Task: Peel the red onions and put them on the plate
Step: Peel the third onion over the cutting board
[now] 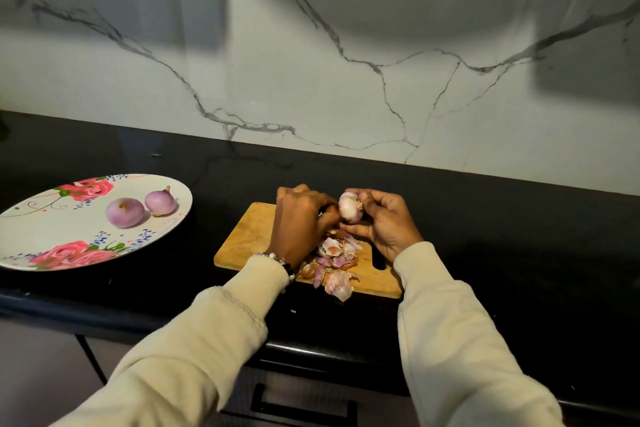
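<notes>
**Nearly peeled: third onion held over the board**

Right now I have the onion (350,207) lifted above the cutting board (249,236), between both hands. My right hand (382,220) cradles it, fingers curled round its right and lower sides. My left hand (301,218) sits at nine o'clock of the onion, fingers bent in toward it; whether they pinch a strip of skin or a small tool I cannot tell, since the back of the hand covers the fingertips.

Its long axis stands roughly upright, slightly tilted. The surface facing me looks pale and mostly bare; the far side is hidden.

The plate (31,218) lies well apart at nine o'clock of the hands, on the counter (485,218), with two peeled onions (125,212) side by side on it. The left hand is nearer the plate, though the right one carries the onion, so I judge a hand-over or a reach across.

Loose skins (337,253) are heaped on the board at six o'clock of the onion, partly behind my left wrist.
</notes>
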`<state>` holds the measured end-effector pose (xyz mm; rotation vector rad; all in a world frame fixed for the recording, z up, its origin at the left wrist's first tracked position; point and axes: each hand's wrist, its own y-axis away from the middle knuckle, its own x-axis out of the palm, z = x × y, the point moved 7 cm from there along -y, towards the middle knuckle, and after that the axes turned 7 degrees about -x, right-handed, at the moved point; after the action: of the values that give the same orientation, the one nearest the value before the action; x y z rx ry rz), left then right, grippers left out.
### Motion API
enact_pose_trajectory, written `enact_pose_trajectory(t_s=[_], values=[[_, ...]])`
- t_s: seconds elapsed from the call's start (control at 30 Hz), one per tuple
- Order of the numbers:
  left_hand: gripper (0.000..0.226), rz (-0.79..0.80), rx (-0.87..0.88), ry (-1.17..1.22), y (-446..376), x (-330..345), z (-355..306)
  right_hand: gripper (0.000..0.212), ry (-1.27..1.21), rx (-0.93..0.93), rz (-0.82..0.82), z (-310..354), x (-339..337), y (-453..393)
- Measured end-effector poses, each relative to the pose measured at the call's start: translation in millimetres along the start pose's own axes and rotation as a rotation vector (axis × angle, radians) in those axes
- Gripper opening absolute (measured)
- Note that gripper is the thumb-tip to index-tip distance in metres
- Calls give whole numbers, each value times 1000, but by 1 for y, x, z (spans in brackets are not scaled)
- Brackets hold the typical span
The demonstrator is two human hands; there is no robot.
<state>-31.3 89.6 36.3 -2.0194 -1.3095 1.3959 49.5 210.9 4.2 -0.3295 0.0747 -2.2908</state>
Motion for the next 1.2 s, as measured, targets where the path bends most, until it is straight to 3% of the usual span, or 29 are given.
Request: enact_pose_trajectory(t_s=[0.1, 0.27, 0.43, 0.83, 1.1, 1.2], values=[[11, -5, -43, 65, -1, -3, 2, 27, -5, -10, 11, 1, 2, 0], [33, 73, -150, 243, -3, 2, 8, 28, -83, -15, -15, 6, -1, 2], [44, 83, -170, 249, -3, 4, 10, 26, -79, -54, -10, 8, -1, 2], [27, 55, -249, 353, -3, 2, 14, 24, -87, -103, 17, 9, 1, 0], [36, 35, -232, 334, -3, -1, 13, 23, -91, -145, 32, 11, 2, 1], [29, 35, -237, 345, -3, 0, 16, 24, -137, -143, 38, 12, 3, 1]])
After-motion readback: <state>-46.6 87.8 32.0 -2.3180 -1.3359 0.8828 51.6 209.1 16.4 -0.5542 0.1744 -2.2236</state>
